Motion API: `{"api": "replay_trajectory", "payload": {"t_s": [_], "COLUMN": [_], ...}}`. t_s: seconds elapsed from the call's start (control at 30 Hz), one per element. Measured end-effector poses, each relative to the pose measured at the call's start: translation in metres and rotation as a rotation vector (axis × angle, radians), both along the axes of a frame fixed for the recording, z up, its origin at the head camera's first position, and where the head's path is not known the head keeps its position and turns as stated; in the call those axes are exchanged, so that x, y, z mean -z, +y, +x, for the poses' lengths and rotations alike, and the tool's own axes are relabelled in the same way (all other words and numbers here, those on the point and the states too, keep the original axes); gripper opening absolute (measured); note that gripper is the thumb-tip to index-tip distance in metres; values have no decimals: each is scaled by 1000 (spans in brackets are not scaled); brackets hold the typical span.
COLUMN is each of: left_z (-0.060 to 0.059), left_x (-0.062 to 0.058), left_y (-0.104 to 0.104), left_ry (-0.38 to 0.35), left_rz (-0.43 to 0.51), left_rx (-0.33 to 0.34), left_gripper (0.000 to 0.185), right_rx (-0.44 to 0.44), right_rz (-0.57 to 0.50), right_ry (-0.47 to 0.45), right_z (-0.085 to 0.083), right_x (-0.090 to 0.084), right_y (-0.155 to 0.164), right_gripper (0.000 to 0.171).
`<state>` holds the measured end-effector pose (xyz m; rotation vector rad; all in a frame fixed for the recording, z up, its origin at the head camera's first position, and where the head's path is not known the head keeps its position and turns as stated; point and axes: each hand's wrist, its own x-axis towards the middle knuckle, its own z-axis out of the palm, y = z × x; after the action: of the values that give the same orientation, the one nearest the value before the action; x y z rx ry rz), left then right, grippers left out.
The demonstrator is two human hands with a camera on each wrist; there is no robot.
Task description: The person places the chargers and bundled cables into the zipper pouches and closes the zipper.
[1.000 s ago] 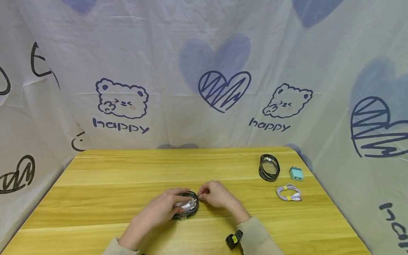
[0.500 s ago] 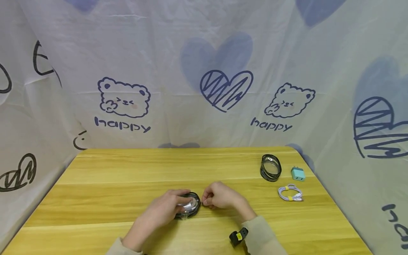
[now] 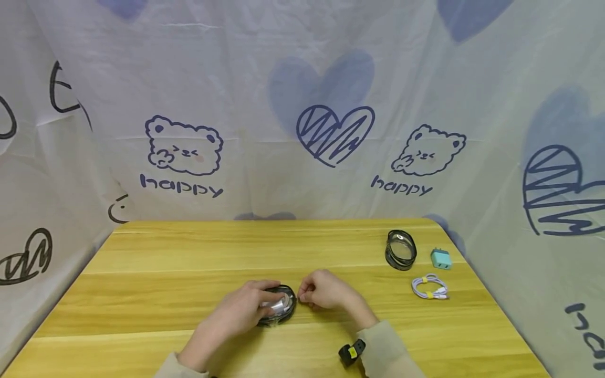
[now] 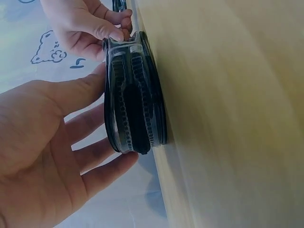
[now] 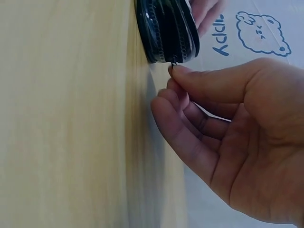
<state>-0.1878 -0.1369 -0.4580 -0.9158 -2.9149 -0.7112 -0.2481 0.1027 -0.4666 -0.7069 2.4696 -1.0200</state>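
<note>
A round black zip case (image 3: pixel 279 317) with a clear top lies on the wooden table in the head view, a pale coiled cable visible inside. My left hand (image 3: pixel 242 308) grips it from the left, fingers over the top and far rim. In the left wrist view, two rows of zipper teeth (image 4: pixel 121 92) run apart along the side of the case. My right hand (image 3: pixel 326 291) is at the case's right edge. Its thumb and forefinger pinch the small zipper pull (image 5: pixel 174 63), mostly hidden by the fingertips in the right wrist view.
At the back right of the table (image 3: pixel 189 252) stands another round black-rimmed clear case (image 3: pixel 400 250). Beside it are a turquoise plug charger (image 3: pixel 441 259) and a lavender cable (image 3: pixel 430 287) coiled with yellow ties. A printed white curtain (image 3: pixel 255 173) surrounds the table.
The right hand's pinching fingertips have shifted slightly along the right rim of the case. My left hand and the case stay in place.
</note>
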Motion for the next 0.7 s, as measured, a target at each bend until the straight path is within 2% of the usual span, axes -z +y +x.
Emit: {"api": "replay_trajectory", "payload": {"t_s": [0.27,0.37,0.53,0.7], "left_z": [0,-1,-3,-5], "left_x": [-1,-1,0,1], "left_y": [-2,-3,-3,-4], "left_ry": [7,16,74,38], "left_rz": [8,15,-3,11], "left_rx": [-16,-11,87,151], "left_gripper": [37,38,37,38], "right_rx": [51,65,81,88], "right_rz": [44,37,18,14], "right_ry": [176,188,167,165], "right_z": [0,1,2,1], "right_x": [5,7,7,8], "right_y": [-9,-12,-13,-12], "right_gripper": [11,12,12,13]}}
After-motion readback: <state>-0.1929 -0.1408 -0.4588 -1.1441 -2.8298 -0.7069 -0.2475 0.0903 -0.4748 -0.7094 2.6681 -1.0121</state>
